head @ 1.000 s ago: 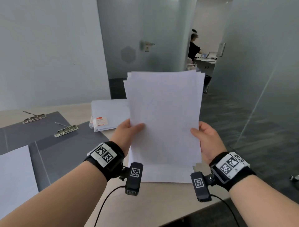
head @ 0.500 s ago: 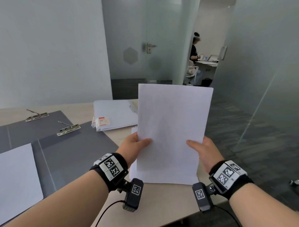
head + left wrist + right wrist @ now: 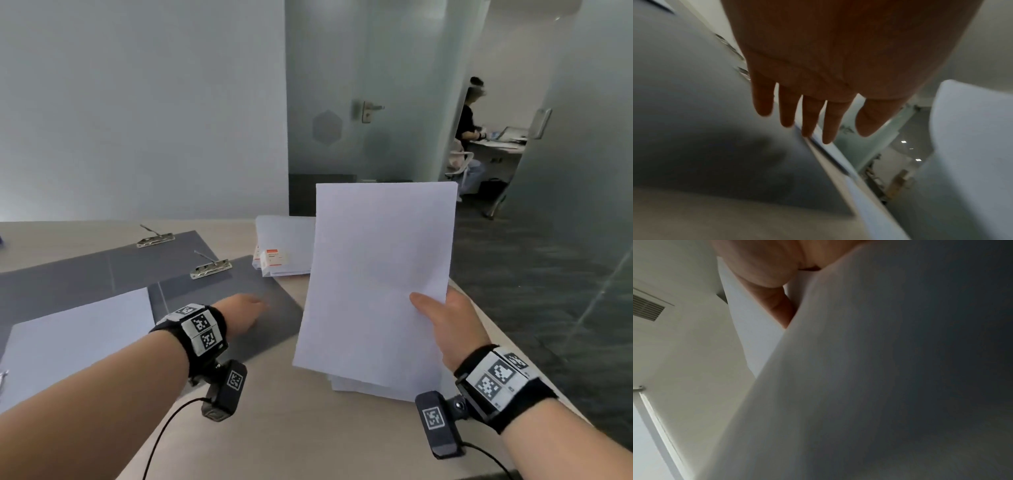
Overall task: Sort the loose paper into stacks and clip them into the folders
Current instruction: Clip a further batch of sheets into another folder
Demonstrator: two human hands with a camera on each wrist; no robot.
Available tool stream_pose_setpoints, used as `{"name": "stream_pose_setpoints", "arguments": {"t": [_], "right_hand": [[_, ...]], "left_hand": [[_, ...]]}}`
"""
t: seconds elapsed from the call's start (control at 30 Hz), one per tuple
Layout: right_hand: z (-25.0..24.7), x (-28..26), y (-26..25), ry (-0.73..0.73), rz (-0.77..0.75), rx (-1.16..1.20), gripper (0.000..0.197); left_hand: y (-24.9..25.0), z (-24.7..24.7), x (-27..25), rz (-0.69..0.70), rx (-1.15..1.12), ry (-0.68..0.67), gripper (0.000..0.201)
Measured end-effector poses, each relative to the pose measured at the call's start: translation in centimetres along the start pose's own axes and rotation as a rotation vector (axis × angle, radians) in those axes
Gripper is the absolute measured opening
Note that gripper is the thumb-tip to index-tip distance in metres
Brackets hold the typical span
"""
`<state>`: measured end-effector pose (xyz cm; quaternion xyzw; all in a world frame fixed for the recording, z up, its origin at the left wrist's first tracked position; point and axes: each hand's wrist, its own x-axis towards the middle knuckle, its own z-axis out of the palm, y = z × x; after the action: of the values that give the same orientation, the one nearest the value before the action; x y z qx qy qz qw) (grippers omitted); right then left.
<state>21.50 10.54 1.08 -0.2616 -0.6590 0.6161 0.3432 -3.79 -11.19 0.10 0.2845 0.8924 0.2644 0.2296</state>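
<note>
My right hand (image 3: pixel 442 318) grips an upright stack of white paper (image 3: pixel 376 281) by its right edge, thumb across the front; in the right wrist view the stack of paper (image 3: pixel 859 386) fills the frame below my thumb. My left hand (image 3: pixel 245 313) is off the paper and hovers flat, fingers straight, over the near grey folder (image 3: pixel 219 301); the left wrist view shows its fingers (image 3: pixel 807 118) spread above the folder (image 3: pixel 705 129). That folder's metal clip (image 3: pixel 210 267) lies beyond the hand. A second grey folder (image 3: pixel 85 263) with its clip (image 3: pixel 154 238) lies behind it.
A white sheet (image 3: pixel 75 346) lies on the folder's left half. A pile of loose paper (image 3: pixel 284 243) with a red-and-white label sits at the table's far edge. More sheets (image 3: pixel 363 387) lie under the held stack. The table's right edge (image 3: pixel 479 308) drops to dark floor. A person sits in the far room.
My left hand has let go of the stack and moved left over the near folder. The right hand now holds the squared stack alone, lower and tilted slightly.
</note>
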Motion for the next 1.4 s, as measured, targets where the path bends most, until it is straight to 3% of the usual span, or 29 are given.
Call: {"name": "stream_pose_setpoints", "arguments": {"t": [0.13, 0.27, 0.33, 0.47, 0.57, 0.67, 0.83, 0.93, 1.03, 1.2, 1.4], "right_hand": [[4.0, 0.1, 0.1, -0.046, 0.073, 0.084, 0.018], [7.9, 0.0, 0.3, -0.111, 0.112, 0.104, 0.020], [9.7, -0.1, 0.5, -0.146, 0.132, 0.099, 0.017], [13.5, -1.0, 0.8, -0.241, 0.174, 0.070, 0.016], [16.0, -2.1, 1.3, -0.324, 0.203, 0.043, 0.017], [18.4, -3.2, 2.0, -0.424, 0.239, 0.012, 0.019], [21.5, -3.6, 2.1, -0.625, 0.286, -0.043, 0.025], [23.2, -2.6, 1.7, -0.599, 0.358, -0.057, 0.035], [25.4, -0.9, 2.5, -0.558, 0.378, -0.178, 0.033], [29.4, 0.4, 3.5, -0.681, 0.316, -0.451, 0.062], [31.7, 1.7, 4.1, -0.655, 0.322, -0.466, 0.080]], "left_hand": [[-4.1, -1.4, -1.4, -0.045, 0.311, -0.079, 0.034], [-6.1, -2.4, -4.0, -0.020, 0.338, -0.151, 0.040], [-6.6, -3.2, -5.7, -0.050, 0.245, -0.195, 0.038], [-8.3, -5.3, -8.6, -0.174, -0.180, -0.314, 0.043], [-10.4, -6.2, -9.1, -0.165, -0.604, -0.197, 0.043], [-11.8, -6.7, -9.0, -0.139, -0.887, -0.030, 0.028], [-14.7, -7.6, -9.0, -0.209, -0.925, 0.180, 0.026], [-17.2, -8.6, -9.1, -0.314, -0.942, 0.256, 0.029], [-19.0, -9.5, -9.5, -0.395, -0.948, 0.276, 0.030], [-20.9, -9.8, -10.2, -0.449, -0.940, 0.294, 0.030], [-22.3, -10.2, -11.1, -0.478, -0.936, 0.321, 0.029]]}}
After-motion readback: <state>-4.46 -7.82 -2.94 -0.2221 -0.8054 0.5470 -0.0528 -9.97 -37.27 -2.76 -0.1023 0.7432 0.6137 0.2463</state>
